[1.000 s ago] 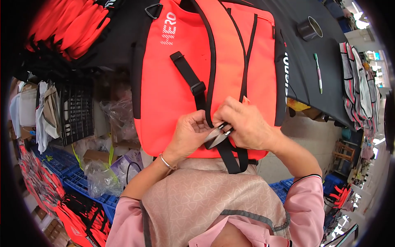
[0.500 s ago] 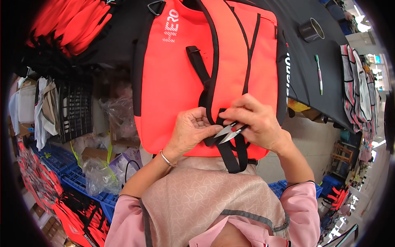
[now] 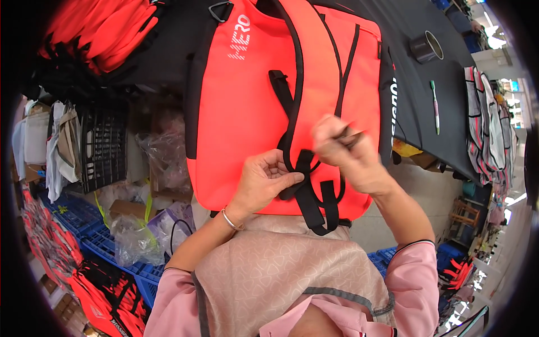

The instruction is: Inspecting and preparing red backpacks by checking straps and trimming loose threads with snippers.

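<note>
A bright orange-red backpack (image 3: 238,106) with black edging leans from the table's edge toward my lap, its padded shoulder strap (image 3: 315,73) facing up. Black webbing (image 3: 305,163) hangs at the lower end of that strap. My left hand (image 3: 258,182) pinches this webbing between thumb and fingers, close to the bag's bottom edge. Just to the right, my right hand (image 3: 353,160) is raised over the bag, smeared by motion. Small metal thread snips (image 3: 351,137) are closed in its fingers, and their blades are blurred.
On the black-covered table (image 3: 415,106) at right are a dark cup (image 3: 425,47) and a toothbrush (image 3: 435,106). Orange bag pieces (image 3: 104,33) are heaped at far left. Left of me stand a black crate (image 3: 104,146) and blue crates (image 3: 104,238) with clear plastic bags (image 3: 135,241).
My right hand has lifted up and away from the webbing with the snips, whose blades pointed at my left thumb before. The bag has shifted slightly right and down. My left hand keeps its pinch.
</note>
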`<state>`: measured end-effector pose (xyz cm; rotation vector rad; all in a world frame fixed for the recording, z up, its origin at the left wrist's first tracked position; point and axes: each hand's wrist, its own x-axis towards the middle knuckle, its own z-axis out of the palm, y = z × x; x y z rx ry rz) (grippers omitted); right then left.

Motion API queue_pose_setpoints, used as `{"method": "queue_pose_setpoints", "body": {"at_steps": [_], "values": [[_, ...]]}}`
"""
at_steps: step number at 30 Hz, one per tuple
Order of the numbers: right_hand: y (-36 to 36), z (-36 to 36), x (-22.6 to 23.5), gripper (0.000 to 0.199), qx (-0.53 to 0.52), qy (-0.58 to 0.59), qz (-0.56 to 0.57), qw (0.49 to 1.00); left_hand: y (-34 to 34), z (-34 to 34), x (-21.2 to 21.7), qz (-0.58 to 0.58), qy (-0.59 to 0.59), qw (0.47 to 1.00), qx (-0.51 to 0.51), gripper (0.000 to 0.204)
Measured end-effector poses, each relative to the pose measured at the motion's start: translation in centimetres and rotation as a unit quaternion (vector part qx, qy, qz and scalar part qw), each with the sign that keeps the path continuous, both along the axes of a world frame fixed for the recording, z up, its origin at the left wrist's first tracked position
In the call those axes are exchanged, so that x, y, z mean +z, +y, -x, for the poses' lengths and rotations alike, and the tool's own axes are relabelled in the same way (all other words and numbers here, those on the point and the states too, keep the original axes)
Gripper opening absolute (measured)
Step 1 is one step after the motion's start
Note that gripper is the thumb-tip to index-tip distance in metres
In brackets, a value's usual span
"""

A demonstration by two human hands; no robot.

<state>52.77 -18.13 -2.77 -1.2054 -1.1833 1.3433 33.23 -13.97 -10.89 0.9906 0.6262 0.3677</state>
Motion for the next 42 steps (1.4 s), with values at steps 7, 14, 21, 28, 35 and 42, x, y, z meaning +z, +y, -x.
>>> {"method": "queue_pose_setpoints", "body": {"at_steps": [7,14,21,28,35,42], "values": [[-2.1,-1.4,-0.1,0.018,-0.125,-0.203,-0.033,0.971,-0.2,-0.5,0.4,0.008,-0.058,0.996,0.065,0.019],[-1.7,-0.9,-2.2,0.022,-0.286,-0.160,-0.007,0.945,-0.1,0.1,0.7,0.018,-0.050,0.997,0.061,0.022],[-4.2,-6.4,-0.7,0.028,-0.446,-0.290,-0.079,0.843,0.9,6.7,4.4,-0.076,0.083,0.990,0.080,0.025],[-3.7,-10.3,-0.3,0.009,-0.427,-0.305,-0.023,0.851,6.5,13.0,7.8,-0.570,0.377,0.715,0.147,0.048],[3.3,-10.4,-3.5,0.012,-0.370,-0.351,-0.037,0.860,11.3,-2.4,11.6,-0.732,0.139,0.658,0.110,0.038],[4.9,-11.7,-8.2,0.013,-0.402,-0.375,-0.010,0.836,13.2,-11.9,2.6,-0.796,0.282,0.535,-0.024,0.065]]}}
